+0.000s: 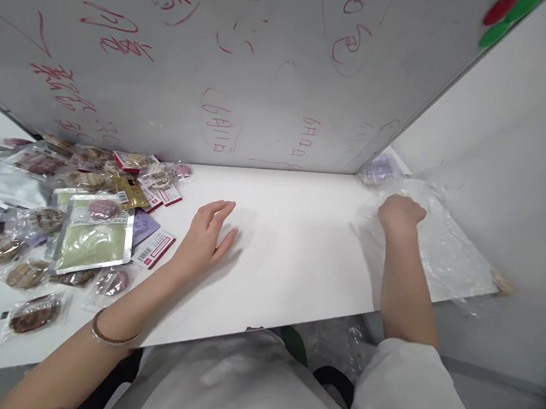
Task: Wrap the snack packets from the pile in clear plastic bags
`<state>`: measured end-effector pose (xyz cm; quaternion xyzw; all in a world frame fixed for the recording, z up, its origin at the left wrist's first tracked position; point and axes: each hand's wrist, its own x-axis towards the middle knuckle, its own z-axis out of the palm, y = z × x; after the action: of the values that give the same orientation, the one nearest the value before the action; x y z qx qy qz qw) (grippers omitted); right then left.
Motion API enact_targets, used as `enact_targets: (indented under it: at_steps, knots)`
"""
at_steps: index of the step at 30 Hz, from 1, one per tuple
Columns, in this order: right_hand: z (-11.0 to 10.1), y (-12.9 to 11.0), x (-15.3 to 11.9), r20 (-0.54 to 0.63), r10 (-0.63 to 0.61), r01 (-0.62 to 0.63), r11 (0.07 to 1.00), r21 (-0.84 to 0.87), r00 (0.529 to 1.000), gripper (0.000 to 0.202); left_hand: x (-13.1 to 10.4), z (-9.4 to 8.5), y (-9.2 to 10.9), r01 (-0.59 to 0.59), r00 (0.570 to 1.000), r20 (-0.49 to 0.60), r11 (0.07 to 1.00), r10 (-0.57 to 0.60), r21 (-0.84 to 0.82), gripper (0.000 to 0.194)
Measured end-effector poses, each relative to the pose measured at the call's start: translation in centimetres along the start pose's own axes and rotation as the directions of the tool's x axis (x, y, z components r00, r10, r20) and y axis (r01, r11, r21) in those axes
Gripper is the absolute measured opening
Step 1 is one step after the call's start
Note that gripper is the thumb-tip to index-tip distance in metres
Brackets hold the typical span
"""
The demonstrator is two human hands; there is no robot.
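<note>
My left hand (210, 230) hovers over the white table with its fingers apart and nothing in them. To its left, a heap of small packets begins, with a red-edged white packet (155, 249) nearest the wrist. On the right side, my right hand (401, 211) is curled closed over a pile of clear plastic bags (458, 250). Its fingertips are hidden, so whatever they grip, if anything, does not show. Thin transparent film spreads around that wrist.
A green-filled pouch (93, 241), a gold sachet (131, 191) and several wrapped round pieces lie in the left heap. A whiteboard (273, 85) with red writing stands along the table's back. Purple packaging (384, 166) sits at the back right, beside the wall (529, 187).
</note>
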<state>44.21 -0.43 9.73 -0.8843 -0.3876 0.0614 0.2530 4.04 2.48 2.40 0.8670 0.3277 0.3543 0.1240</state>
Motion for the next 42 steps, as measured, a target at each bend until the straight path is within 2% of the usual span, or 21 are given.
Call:
enact_targets:
  at_steps: [2,4,5,8,10,11,14,15,18,19,20,23,24,25,28,30,35,37,39,40,42]
  knots:
    - [2.1,-2.0,-4.2,-0.022,-0.089,0.089,0.996,-0.003,0.996,0.028,0.0,-0.1,0.3,0.105,0.994,0.034,0.986,-0.102,-0.128,0.046]
    - [4.7,-4.1,-8.9,0.077,-0.291,0.286,0.955,0.075,0.954,0.02,0.0,-0.2,0.5,0.269,0.963,0.099,0.896,-0.25,-0.352,0.046]
    - [6.1,-5.1,-11.2,0.199,-0.559,0.509,0.823,0.251,0.805,0.015,0.0,-0.2,0.5,0.357,0.933,0.143,0.802,-0.33,-0.479,0.048]
    - [8.9,-7.4,-16.2,0.36,-0.85,0.632,0.526,0.569,0.383,0.013,0.3,-0.1,0.4,0.548,0.793,0.308,0.395,-0.525,-0.737,0.054]
    - [9.7,-8.1,-17.7,0.381,-0.895,0.617,0.439,0.653,0.233,0.021,0.6,-0.1,0.4,0.568,0.704,0.358,0.185,-0.613,-0.802,0.052]
    - [9.7,-8.1,-17.8,0.386,-0.901,0.617,0.421,0.665,0.198,0.022,0.8,-0.1,0.4,0.543,0.677,0.351,0.117,-0.647,-0.832,0.048]
    - [9.0,-7.8,-16.7,0.402,-0.886,0.563,0.459,0.687,0.232,0.016,1.3,-0.6,0.6,0.404,0.655,0.283,0.007,-0.7,-0.915,0.032]
    - [8.8,-7.7,-15.9,0.39,-0.869,0.53,0.496,0.688,0.305,0.02,1.5,-0.9,0.7,0.365,0.66,0.28,-0.027,-0.697,-0.93,0.027]
    - [8.9,-7.6,-12.9,0.363,-0.643,0.313,0.694,0.648,0.675,0.033,1.6,-1.8,1.0,0.302,0.683,0.325,-0.152,-0.654,-0.941,0.016]
    - [9.2,-7.8,-11.9,0.428,-0.546,0.186,0.747,0.639,0.72,0.035,1.5,-2.0,1.0,0.297,0.691,0.345,-0.186,-0.635,-0.937,0.014]
    - [9.5,-8.1,-11.1,0.543,-0.475,0.037,0.775,0.63,0.692,0.039,1.4,-2.1,1.0,0.302,0.698,0.363,-0.206,-0.618,-0.931,0.014]
    - [11.0,-9.3,-9.9,0.776,-0.532,-0.287,0.727,0.624,0.339,0.054,1.0,-2.2,0.8,0.367,0.704,0.404,-0.187,-0.584,-0.911,0.023]
    - [11.5,-9.7,-9.9,0.755,-0.59,-0.34,0.674,0.656,0.287,0.056,0.9,-2.2,0.7,0.398,0.706,0.414,-0.162,-0.574,-0.903,0.026]
    - [11.8,-10.1,-10.1,0.708,-0.638,-0.37,0.606,0.704,0.301,0.054,0.8,-2.2,0.5,0.42,0.712,0.418,-0.135,-0.564,-0.897,0.028]
    - [11.9,-11.0,-10.6,0.556,-0.654,-0.383,0.405,0.83,0.514,0.033,1.0,-2.7,0.1,0.385,0.748,0.355,-0.07,-0.561,-0.92,0.021]
    - [11.0,-11.2,-10.3,0.49,-0.595,-0.365,0.327,0.871,0.636,0.039,1.2,-3.4,-0.2,0.312,0.76,0.295,-0.073,-0.58,-0.947,0.016]
    - [7.3,-10.9,-8.3,0.283,-0.508,-0.198,0.215,0.956,0.814,0.055,1.6,-5.3,-0.8,0.392,0.792,0.408,-0.134,-0.454,-0.91,0.015]
    - [6.5,-10.5,-7.7,0.239,-0.547,-0.199,0.132,0.971,0.802,0.05,1.4,-5.6,-1.0,0.464,0.796,0.468,-0.11,-0.385,-0.879,0.012]
    - [6.6,-10.0,-7.4,0.218,-0.633,-0.216,0.081,0.973,0.743,0.049,1.1,-5.6,-1.0,0.498,0.798,0.501,-0.102,-0.336,-0.861,0.015]
    - [6.9,-9.6,-7.4,0.238,-0.676,-0.213,0.122,0.969,0.698,0.048,1.0,-5.6,-0.9,0.5,0.799,0.508,-0.114,-0.321,-0.859,0.02]
    - [8.0,-9.0,-7.5,0.423,-0.728,-0.175,0.394,0.902,0.54,0.044,0.9,-5.5,-0.8,0.465,0.805,0.494,-0.168,-0.329,-0.869,0.027]
